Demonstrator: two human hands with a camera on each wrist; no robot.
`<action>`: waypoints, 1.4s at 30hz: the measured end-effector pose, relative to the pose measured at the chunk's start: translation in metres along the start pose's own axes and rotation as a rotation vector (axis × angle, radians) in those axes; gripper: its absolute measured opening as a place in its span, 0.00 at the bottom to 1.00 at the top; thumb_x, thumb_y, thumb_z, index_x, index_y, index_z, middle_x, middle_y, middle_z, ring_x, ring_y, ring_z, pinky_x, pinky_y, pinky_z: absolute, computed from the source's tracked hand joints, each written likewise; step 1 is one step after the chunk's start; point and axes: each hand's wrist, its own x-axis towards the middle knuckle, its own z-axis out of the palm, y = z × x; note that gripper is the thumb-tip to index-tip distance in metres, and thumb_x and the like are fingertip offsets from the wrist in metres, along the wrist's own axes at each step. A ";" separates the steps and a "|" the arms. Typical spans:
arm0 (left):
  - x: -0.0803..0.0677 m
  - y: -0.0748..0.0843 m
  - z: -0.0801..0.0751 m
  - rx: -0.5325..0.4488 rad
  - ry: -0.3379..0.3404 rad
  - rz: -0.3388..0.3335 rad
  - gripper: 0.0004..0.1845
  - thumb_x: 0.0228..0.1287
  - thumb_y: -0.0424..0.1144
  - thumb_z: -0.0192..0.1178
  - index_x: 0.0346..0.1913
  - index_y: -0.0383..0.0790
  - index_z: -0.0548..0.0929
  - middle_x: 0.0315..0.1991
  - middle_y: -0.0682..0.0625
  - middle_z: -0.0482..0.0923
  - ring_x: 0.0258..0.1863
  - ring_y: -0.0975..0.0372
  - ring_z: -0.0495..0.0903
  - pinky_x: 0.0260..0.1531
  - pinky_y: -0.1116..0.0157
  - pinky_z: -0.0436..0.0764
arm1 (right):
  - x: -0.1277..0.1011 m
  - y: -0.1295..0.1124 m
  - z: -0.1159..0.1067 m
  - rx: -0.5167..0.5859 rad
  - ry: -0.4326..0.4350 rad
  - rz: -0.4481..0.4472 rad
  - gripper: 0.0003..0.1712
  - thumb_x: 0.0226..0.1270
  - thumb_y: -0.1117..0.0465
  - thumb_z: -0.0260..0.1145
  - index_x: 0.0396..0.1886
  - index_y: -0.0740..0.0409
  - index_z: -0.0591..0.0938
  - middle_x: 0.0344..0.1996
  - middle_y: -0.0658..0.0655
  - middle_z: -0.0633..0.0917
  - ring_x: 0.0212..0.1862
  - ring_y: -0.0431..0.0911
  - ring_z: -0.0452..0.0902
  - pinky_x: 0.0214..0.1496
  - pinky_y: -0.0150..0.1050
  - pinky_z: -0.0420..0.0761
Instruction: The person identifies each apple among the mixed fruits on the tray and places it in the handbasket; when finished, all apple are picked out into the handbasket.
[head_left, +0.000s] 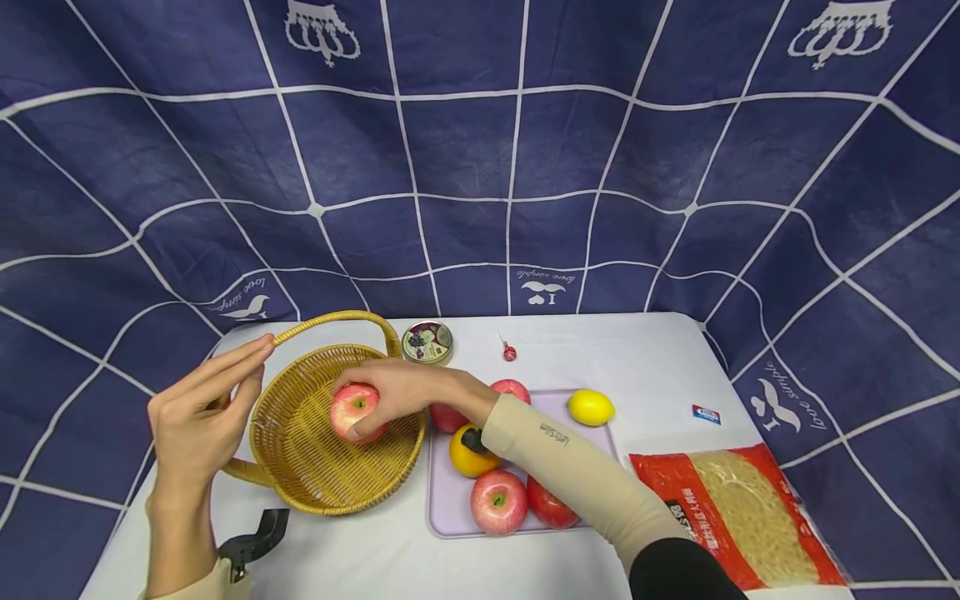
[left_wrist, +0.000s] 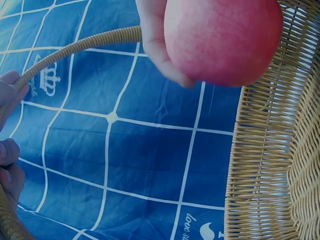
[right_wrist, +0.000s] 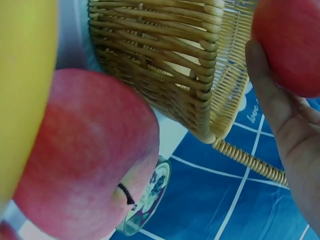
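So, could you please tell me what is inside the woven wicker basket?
Inside the woven wicker basket, the right hand holds a red apple; the floor under them is hidden.

table [head_left: 645, 367] white | on it: basket [head_left: 300, 467], tray [head_left: 450, 500], tin [head_left: 427, 342], lemon [head_left: 590, 407], noodle pack [head_left: 742, 517]
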 end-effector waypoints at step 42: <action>-0.001 0.000 0.001 -0.008 0.000 -0.012 0.08 0.58 0.20 0.63 0.40 0.25 0.89 0.43 0.35 0.87 0.18 0.73 0.53 0.21 0.80 0.50 | 0.060 -0.001 0.015 -0.031 -0.149 0.154 0.33 0.51 0.39 0.78 0.58 0.36 0.79 0.43 0.36 0.80 0.46 0.31 0.75 0.47 0.23 0.73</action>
